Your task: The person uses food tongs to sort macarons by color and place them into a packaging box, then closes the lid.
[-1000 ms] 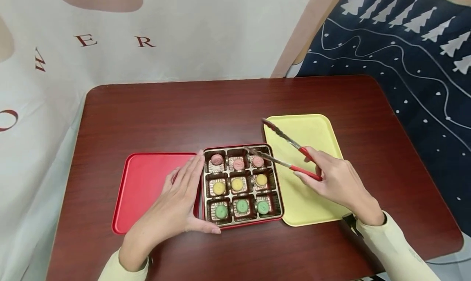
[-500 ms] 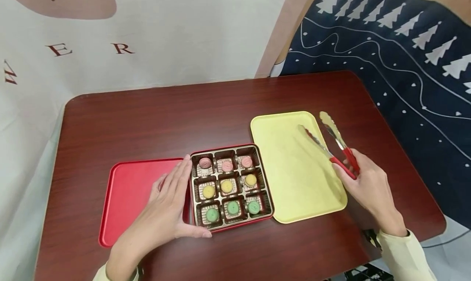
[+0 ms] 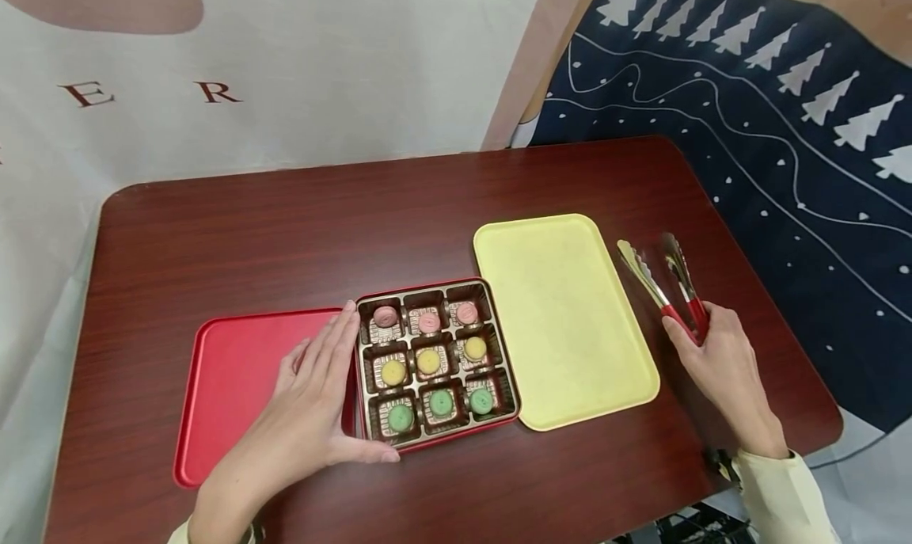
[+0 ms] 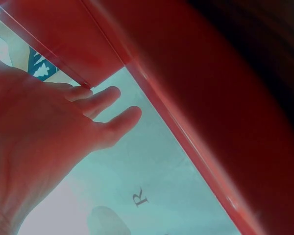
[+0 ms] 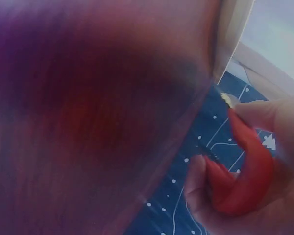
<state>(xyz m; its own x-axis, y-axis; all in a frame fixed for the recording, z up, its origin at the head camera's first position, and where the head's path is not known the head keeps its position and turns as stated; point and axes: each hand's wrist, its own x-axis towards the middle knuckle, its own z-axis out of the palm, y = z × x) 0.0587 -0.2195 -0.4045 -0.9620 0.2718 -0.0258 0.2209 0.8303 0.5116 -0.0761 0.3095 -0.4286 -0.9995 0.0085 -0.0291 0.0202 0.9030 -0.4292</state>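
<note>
In the head view my left hand [image 3: 302, 417] lies along the left side of a red-edged box [image 3: 456, 434], fingers straight, thumb at its front corner. The box's dark insert has several compartments, each with a small round piece: a back row of pink pieces [image 3: 466, 313], a middle row of yellow pieces [image 3: 393, 373] and a front row of green pieces [image 3: 400, 418]. My right hand [image 3: 730, 370] grips red-handled tongs [image 3: 677, 324], their arms spread with nothing between the tips. The right wrist view shows the red bend of the tongs [image 5: 252, 181] inside the curled fingers.
A yellow tray [image 3: 570, 322] lies right of the box, left of the tongs. On the left a red tray or lid [image 3: 242, 393] sits partly under my left hand. The brown table [image 3: 321, 235] ends just beyond my right forearm. Black equipment [image 3: 701, 524] shows below its edge.
My right hand has carried the spread tongs rightward from over the box and across the yellow tray to the table at its right. The left hand has stayed at the box; the head view has shifted.
</note>
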